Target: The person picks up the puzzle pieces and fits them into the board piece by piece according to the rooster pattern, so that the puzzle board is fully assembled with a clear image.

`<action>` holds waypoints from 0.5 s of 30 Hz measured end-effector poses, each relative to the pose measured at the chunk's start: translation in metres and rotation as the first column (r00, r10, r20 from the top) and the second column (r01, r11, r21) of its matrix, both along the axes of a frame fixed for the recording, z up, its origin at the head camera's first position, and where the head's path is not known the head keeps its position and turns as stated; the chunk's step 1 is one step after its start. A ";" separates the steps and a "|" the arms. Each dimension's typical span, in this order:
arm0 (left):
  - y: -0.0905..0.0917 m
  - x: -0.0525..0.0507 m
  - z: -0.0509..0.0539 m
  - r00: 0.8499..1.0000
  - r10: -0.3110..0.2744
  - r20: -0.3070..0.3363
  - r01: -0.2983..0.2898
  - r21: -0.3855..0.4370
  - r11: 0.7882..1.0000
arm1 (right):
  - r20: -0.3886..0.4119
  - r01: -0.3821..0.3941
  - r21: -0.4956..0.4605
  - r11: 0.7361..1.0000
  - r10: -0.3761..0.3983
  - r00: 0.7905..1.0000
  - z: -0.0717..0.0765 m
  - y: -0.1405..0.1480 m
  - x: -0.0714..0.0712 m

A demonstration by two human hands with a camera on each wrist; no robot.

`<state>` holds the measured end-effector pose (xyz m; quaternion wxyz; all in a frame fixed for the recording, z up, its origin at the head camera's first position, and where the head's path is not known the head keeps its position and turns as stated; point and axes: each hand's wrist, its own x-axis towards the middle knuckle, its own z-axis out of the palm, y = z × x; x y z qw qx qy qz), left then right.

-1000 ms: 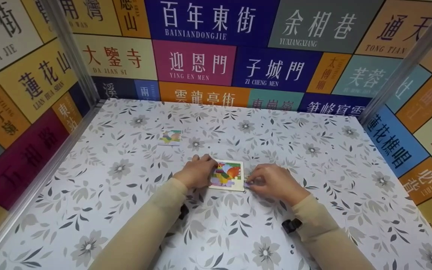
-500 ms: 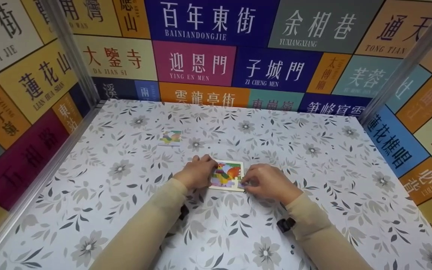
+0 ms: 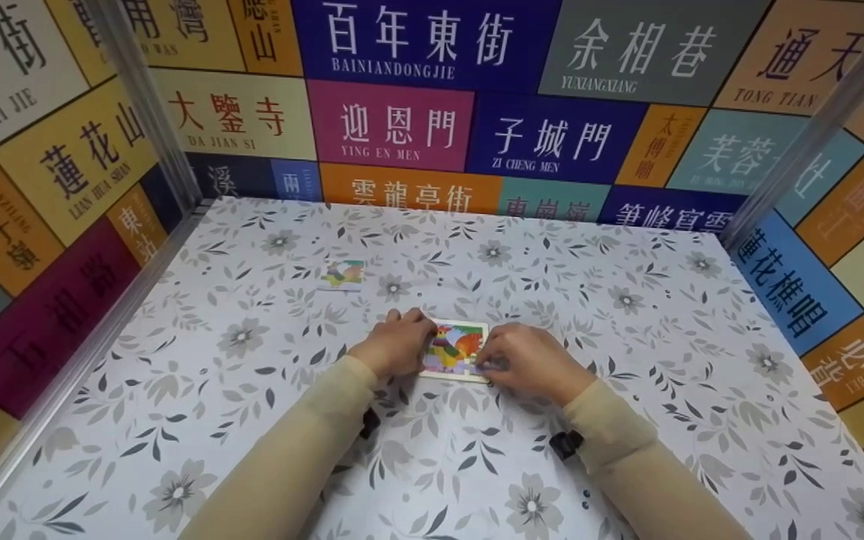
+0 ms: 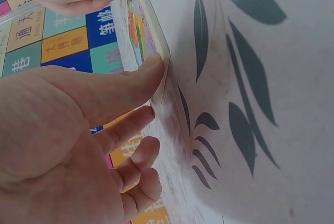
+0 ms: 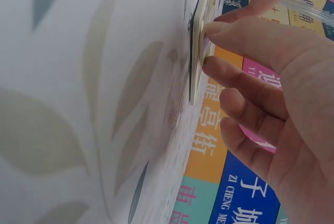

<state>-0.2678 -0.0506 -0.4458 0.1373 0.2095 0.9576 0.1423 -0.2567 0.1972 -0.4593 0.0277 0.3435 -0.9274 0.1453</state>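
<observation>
A small jigsaw puzzle board (image 3: 453, 378) with a pale rim and a colourful rooster picture lies on the table. My left hand (image 3: 396, 345) grips its left side; the left wrist view has the thumb (image 4: 148, 75) on the board's corner and the index finger at its edge. At the lower right of the board, my right hand (image 3: 533, 360) pinches a puzzle piece (image 5: 202, 46) between thumb and index finger. The right wrist view puts this piece against the top of the board, mostly covered by the fingertips. The other right fingers are loosely bent.
A small card or puzzle part (image 3: 342, 275) with a similar coloured picture lies farther back on the left. A white floral cloth (image 3: 552, 285) covers the table. Panels printed with large characters (image 3: 402, 124) wall in the back and sides.
My right hand has moved left with the puzzle piece, from beside the board to over its lower right part. The left hand has stayed on the board's left side.
</observation>
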 end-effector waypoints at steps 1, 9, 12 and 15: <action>0.000 0.000 -0.001 1.000 0.004 0.001 -0.004 -0.001 1.000 | -0.002 -0.004 0.002 1.000 0.004 1.000 0.000 -0.001 0.000; 0.001 0.000 -0.002 0.998 0.044 0.036 -0.044 0.000 0.999 | -0.025 -0.036 0.013 0.999 0.036 0.999 -0.002 -0.005 -0.002; 0.002 -0.001 -0.002 0.998 0.047 0.037 -0.047 -0.004 0.999 | -0.025 -0.040 0.016 0.999 0.041 0.999 -0.002 -0.006 -0.002; 0.002 -0.002 -0.002 0.998 0.042 0.038 -0.042 -0.008 0.999 | -0.015 -0.041 0.022 0.999 0.041 0.999 -0.001 -0.007 -0.002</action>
